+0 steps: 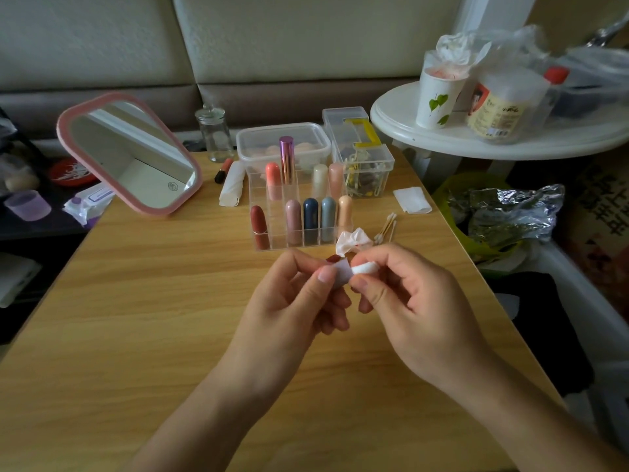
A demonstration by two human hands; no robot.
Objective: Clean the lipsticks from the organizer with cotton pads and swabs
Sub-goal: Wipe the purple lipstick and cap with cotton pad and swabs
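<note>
Pink-framed mirror beside glass jar.

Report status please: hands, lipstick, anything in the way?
Left hand grips a lipstick, dark red tip showing. Right hand pinches cotton pad beside it. Nothing in the way; crumpled tissue lies just beyond.

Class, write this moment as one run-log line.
left hand grips red-tipped lipstick | right hand pinches white cotton pad against it | clear plastic organizer behind, stored lipsticks upright
</note>
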